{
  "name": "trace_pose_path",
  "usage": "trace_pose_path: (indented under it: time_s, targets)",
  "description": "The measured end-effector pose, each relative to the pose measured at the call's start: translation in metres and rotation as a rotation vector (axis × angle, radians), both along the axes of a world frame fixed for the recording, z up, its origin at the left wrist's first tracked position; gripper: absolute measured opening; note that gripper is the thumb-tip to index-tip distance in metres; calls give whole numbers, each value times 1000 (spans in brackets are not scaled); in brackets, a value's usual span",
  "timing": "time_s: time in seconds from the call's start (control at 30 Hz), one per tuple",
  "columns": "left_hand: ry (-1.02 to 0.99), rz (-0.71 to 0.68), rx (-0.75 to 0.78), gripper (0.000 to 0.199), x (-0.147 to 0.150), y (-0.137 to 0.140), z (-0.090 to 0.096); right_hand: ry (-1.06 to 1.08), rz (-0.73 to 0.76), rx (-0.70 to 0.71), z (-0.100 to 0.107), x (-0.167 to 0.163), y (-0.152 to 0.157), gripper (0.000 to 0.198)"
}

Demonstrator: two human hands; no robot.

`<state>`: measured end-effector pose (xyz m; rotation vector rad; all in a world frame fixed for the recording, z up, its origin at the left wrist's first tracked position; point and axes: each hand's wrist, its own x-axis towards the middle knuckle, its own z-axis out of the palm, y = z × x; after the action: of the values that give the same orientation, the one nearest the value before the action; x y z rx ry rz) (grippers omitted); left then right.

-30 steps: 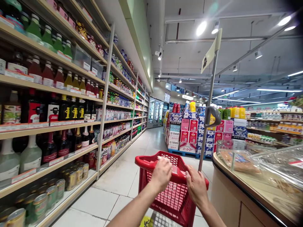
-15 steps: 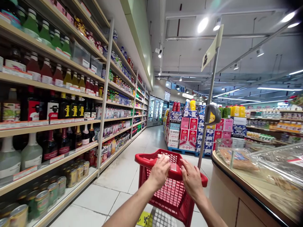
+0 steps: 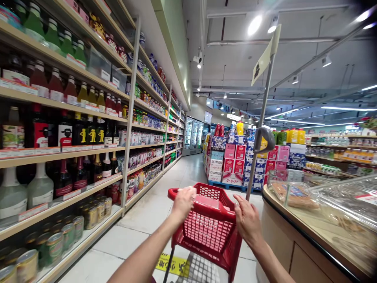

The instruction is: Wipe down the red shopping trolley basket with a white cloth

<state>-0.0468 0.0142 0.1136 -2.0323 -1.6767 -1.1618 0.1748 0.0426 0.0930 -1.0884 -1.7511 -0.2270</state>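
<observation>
A red plastic shopping cart (image 3: pixel 203 228) with a lattice basket stands right in front of me. My left hand (image 3: pixel 183 204) is curled over the left part of its red handle. Toward the handle's right end, my right hand (image 3: pixel 247 218) rests with fingers bent over the bar, partly hiding it. The middle of the handle (image 3: pixel 210 203) shows between my hands. A grey metal pole (image 3: pixel 263 106) with a small flag and a grey hook-like grip rises from the cart's right side.
Shelves of bottles and cans (image 3: pixel 67 153) line the left side. A rounded display counter (image 3: pixel 282 220) with packaged food stands close on the right. Stacked drink cartons (image 3: pixel 234 159) stand ahead, and tiled floor (image 3: pixel 179 171) runs between them and the shelves. A yellow floor sticker (image 3: pixel 173 264) lies below the cart.
My hands have moved apart along the handle, the left one leftward and the right one rightward. More of the handle's middle and the yellow floor sticker shows.
</observation>
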Motion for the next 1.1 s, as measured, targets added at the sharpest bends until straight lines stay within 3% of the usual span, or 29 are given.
trace_pose_path:
  time_s: [0.07,0.13,0.3,0.43,0.6,0.67,0.77,0.87,0.97,1.1]
  targets:
    - [-49,74,-2,34,-12,-3,4,21,-21,-22,-4,4,1,45]
    - [-47,64,12,36,-6,-5,2,12,-2,-33,-7,0,2,45]
    - [104,-259,98,36,26,-11,-7,-33,75,-29,-10,-16,2,45]
    - [-26,-164,74,37,21,-8,-1,33,55,-24,-6,-10,1,45]
    - [91,-348,-9,45,42,-2,-1,18,206,-39,5,-26,-1,45]
    - [110,-263,-62,58,39,-7,-4,-72,238,-111,11,-44,-4,43]
    - [185,-102,-150,81,10,-18,-9,-213,206,-192,21,-76,-13,37]
    - [255,-17,-229,76,-20,-23,-9,-278,149,-193,31,-99,-21,30]
    - [284,-8,-237,65,-31,-22,-7,-328,129,-170,32,-79,-23,23]
    - [266,-13,-226,59,-28,-23,-6,-275,7,-213,16,-1,-17,16]
